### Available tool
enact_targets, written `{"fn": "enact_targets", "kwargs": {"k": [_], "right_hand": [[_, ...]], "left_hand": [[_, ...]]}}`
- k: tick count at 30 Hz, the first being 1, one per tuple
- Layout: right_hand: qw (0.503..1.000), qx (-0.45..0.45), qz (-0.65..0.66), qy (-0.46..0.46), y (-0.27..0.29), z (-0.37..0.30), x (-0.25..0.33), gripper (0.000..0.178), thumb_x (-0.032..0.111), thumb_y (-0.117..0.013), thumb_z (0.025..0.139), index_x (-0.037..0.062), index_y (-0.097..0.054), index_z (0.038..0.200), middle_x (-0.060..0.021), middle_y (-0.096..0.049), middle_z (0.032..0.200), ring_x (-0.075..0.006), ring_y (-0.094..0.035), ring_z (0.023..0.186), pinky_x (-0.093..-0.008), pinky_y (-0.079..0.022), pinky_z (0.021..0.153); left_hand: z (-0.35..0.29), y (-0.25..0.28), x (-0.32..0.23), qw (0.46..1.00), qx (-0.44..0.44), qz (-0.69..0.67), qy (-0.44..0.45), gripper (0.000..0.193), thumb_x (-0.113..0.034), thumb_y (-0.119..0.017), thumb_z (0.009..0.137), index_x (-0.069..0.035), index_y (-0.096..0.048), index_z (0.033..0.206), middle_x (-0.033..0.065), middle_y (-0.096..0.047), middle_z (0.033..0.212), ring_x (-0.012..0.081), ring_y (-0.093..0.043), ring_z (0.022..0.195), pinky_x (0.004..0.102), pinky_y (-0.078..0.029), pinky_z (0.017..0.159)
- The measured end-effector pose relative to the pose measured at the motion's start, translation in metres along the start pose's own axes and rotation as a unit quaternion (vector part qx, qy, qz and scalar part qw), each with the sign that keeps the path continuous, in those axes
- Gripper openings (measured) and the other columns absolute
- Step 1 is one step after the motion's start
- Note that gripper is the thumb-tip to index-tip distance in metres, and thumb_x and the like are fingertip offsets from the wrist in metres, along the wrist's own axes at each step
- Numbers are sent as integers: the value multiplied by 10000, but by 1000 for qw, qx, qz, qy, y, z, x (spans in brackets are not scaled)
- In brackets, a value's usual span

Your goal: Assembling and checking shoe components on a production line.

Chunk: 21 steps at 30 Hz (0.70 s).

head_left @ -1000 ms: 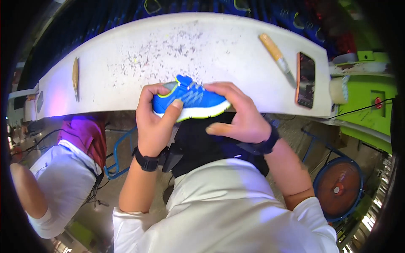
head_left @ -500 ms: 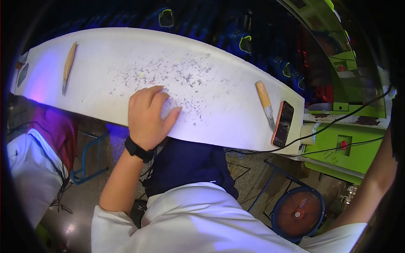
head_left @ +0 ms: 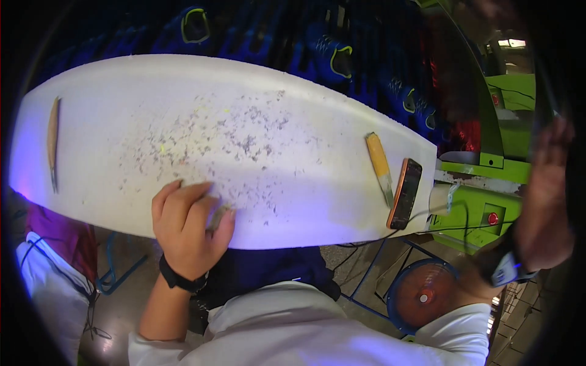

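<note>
My left hand, with a dark band on its wrist, is at the near edge of a long white tabletop. Its fingers are loosely bent, the thumb stands apart, and I see nothing held. Beyond the fingertips, small dark scraps are scattered over the surface, a few yellow ones among them. My right hand is raised at the far right, off the table, blurred by motion. Its fingers look stretched upward with no object visible in them. A dark device sits on that wrist.
A wooden-handled knife lies beside an orange-edged phone at the right end. Another slim wooden-handled tool lies at the left. Green machinery with a red button, a black cord and a round stool are at the right. Someone in white is at the left.
My right hand has come into view at the right, where only the forearm showed. The view has shifted. My left hand stays at the near edge, its fingers still loosely bent.
</note>
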State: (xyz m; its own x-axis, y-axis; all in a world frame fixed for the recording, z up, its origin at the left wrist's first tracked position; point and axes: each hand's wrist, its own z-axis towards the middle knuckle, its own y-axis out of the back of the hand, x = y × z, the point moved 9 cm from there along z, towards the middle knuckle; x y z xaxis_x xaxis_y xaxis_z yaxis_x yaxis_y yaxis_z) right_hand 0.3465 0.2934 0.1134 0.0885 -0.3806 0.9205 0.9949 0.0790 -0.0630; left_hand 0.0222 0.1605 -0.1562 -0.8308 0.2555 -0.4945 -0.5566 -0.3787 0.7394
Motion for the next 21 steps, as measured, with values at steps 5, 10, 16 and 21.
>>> {"fn": "enact_targets", "kwargs": {"k": [5, 10, 16, 21], "right_hand": [[861, 178, -426, -212, 32, 50, -228, 453, 365, -668, 947, 25, -657, 1246, -144, -690, 1206, -217, -669, 1065, -364, -509, 938], [591, 284, -718, -233, 129, 88, -344, 799, 498, -795, 764, -8, -575, 1342, -206, -715, 1101, -313, -682, 1040, -399, -517, 935], [602, 369, -663, -250, 19, 66, -272, 704, 429, -763, 708, 10, -620, 1255, -227, -721, 1019, -317, -708, 928, -393, -552, 841], [670, 504, -540, 74, -128, -38, -140, 589, 404, -791, 721, 41, -660, 1166, -181, -706, 1006, -360, -691, 892, -424, -560, 825]], "left_hand": [[-11, 6, 10, 1000, 12, -16, 15, 206, -161, -778, 753, -58, -651, 879, 110, -683, 962, 273, -640, 905, 477, -469, 964], [-5, 4, 6, 999, 4, -33, 18, 194, -158, -771, 765, -65, -647, 881, 106, -682, 970, 275, -641, 906, 483, -470, 961], [-6, 1, 1, 999, 4, -53, 8, 261, -144, -790, 725, -58, -636, 917, 124, -674, 1009, 308, -626, 975, 488, -463, 972], [6, 32, -27, 966, -47, -253, 11, 772, -364, -874, 722, -55, -546, 1349, 294, -443, 1450, 470, -455, 1322, 546, -361, 1107]]}}
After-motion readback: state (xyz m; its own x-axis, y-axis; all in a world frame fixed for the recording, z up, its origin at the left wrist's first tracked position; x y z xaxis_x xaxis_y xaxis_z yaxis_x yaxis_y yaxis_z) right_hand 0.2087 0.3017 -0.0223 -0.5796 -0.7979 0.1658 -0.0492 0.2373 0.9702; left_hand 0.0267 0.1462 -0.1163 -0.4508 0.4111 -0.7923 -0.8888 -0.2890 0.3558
